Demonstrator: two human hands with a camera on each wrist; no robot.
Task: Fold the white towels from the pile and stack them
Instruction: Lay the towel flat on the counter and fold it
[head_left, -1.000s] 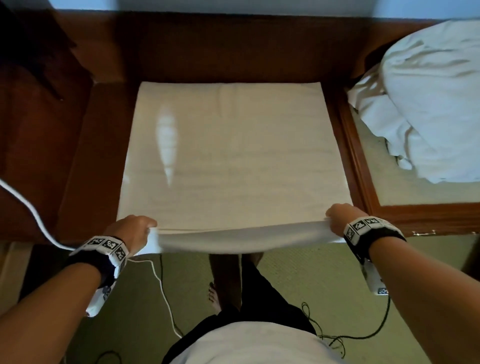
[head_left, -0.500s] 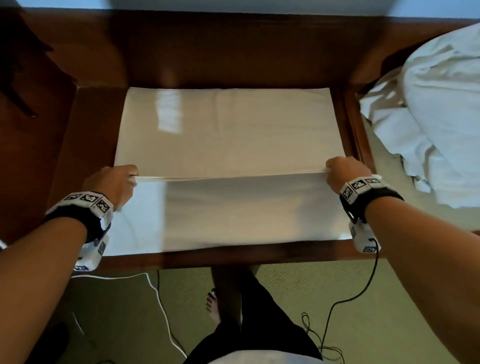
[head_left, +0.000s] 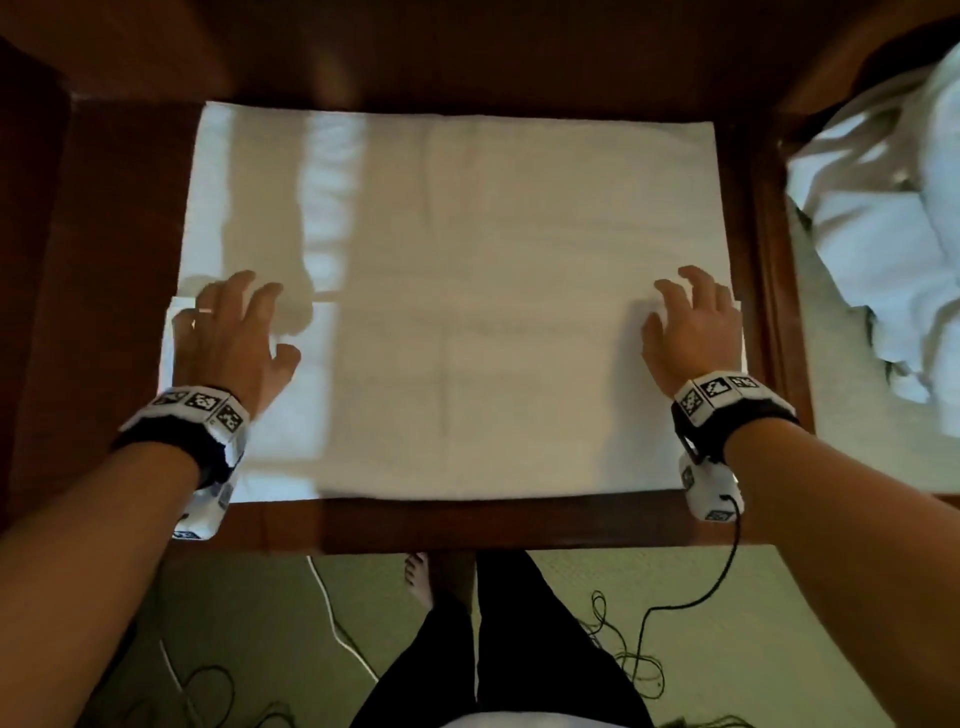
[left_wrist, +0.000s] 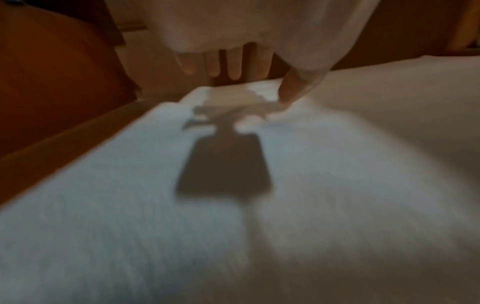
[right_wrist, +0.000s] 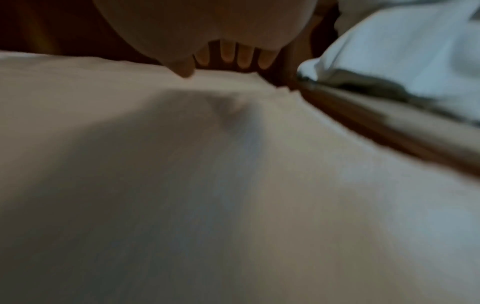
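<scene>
A white towel (head_left: 467, 234) lies flat on the dark wooden table (head_left: 104, 270), its near part folded over itself; the folded edge runs across at about hand level. My left hand (head_left: 244, 327) is over the towel's left side with fingers spread and holds nothing. My right hand (head_left: 691, 322) is the same on the right side. In the left wrist view the straight fingers (left_wrist: 233, 65) hang above the towel (left_wrist: 233, 226) and the thumb touches it. The right wrist view shows straight fingers (right_wrist: 241, 57) just over the towel (right_wrist: 207, 185).
The pile of crumpled white towels (head_left: 883, 234) lies on a lower surface right of the table, also seen as the pile (right_wrist: 415, 51). A wooden ledge (head_left: 769, 260) separates them. Cables (head_left: 644, 639) trail on the green floor by the person's legs.
Both hands carried the towel's near edge away from the body, laid it down across the towel, and let go. Their fingers are now spread.
</scene>
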